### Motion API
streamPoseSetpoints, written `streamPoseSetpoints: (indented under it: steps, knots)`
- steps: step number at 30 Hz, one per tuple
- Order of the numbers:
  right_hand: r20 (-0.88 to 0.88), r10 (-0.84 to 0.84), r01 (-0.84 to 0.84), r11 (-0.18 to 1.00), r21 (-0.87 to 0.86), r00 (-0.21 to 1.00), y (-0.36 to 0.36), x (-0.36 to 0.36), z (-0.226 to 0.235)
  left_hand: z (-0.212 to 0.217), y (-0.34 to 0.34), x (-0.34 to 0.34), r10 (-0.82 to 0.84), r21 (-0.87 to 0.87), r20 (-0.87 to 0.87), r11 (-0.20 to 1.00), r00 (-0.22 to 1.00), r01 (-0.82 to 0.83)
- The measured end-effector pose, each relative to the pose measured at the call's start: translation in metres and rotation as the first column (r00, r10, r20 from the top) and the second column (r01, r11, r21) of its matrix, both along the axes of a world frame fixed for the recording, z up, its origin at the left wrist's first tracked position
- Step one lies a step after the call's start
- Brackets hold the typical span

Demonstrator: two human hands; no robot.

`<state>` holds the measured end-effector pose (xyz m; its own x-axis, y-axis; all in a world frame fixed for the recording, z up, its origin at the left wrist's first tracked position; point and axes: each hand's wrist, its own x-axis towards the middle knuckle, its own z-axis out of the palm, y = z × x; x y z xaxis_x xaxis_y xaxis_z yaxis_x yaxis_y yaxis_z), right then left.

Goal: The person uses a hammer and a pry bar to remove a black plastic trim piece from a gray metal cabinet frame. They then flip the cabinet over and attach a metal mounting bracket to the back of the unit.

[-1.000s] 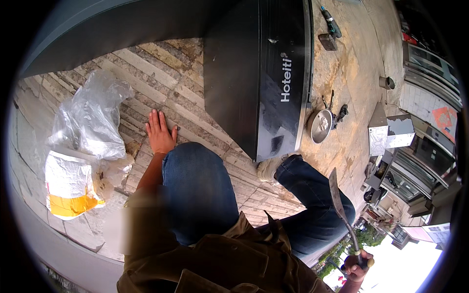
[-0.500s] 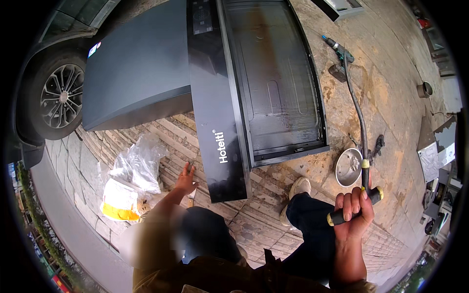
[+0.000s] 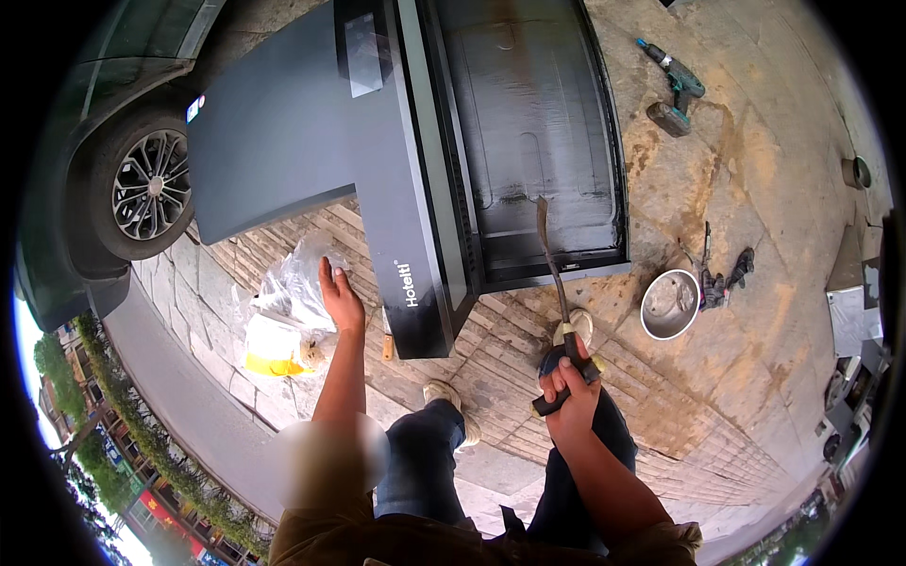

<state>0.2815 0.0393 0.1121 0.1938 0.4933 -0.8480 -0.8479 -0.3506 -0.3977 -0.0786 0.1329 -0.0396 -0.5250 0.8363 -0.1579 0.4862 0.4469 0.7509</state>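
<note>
My right hand [image 3: 569, 390] grips the dark handle of a long curved blade tool [image 3: 551, 259], whose tip points up at the open underside of a large black appliance [image 3: 528, 141] lying on its back. My left hand [image 3: 338, 296] is stretched out, fingers apart and holding nothing, just above a crumpled clear plastic bag [image 3: 293, 288] next to the appliance's front edge. My knees in blue jeans and two light shoes sit below the appliance on the paved ground.
A yellow and white sack [image 3: 272, 347] lies under the plastic bag. A metal bowl [image 3: 669, 304], dark gloves [image 3: 727, 278] and a cordless drill [image 3: 672, 85] lie on the concrete to the right. A parked car's wheel [image 3: 143, 186] stands at left.
The view has swung toward the appliance. My right hand has brought the blade tool from low at my right side to the front. My left hand lifted off the pavement and reaches over the bag.
</note>
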Motion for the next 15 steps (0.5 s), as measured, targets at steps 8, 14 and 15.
streamPoseSetpoints:
  steps: [8, 14, 15]
  knots:
    - [0.128, 0.130, -0.116, 0.987, -0.112, 0.983, -0.025, 0.044, 0.035, 0.150, 0.079, 0.149, -0.574, -0.514, -0.362, 0.780, 0.734, 0.356]
    - [0.230, 0.317, -0.279, 0.942, -0.186, 0.920, -0.028, 0.133, 0.099, 0.167, 0.100, 0.160, -0.608, -0.670, -0.282, 0.678, 0.742, 0.301]
    - [0.228, 0.316, -0.272, 0.940, -0.205, 0.921, -0.024, 0.145, 0.109, 0.166, 0.102, 0.158, -0.604, -0.690, -0.273, 0.665, 0.748, 0.285]
